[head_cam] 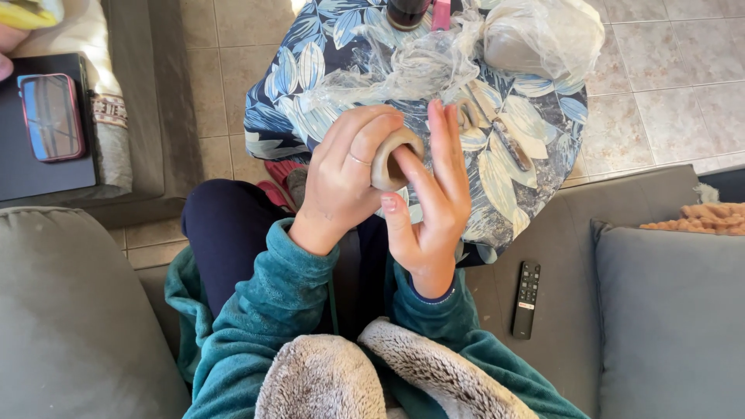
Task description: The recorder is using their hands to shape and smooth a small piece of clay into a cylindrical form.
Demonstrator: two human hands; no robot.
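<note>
So, middle of the frame: a small grey-brown clay piece (393, 157), rounded and hollowed like a little pinch bowl, is up in the air between both hands, above the worktop (535, 116) with its blue leafy cloth. The left hand (345, 174) has its grip curled shut around the outer wall, ring on one finger. The right hand (431, 194) is mostly open, fingers straight, thumb and fingertips just pressing the rim. I'd guess the clay is soft, light and dents easily, so cradling the thick bottom beats squeezing the thin edge. Matte, slightly dusty surface. Crinkly clear plastic wrap (419, 62) lies upper centre, a slim tool (514, 146) right of it, and a black remote (527, 299) sits on the grey sofa at lower right.
</note>
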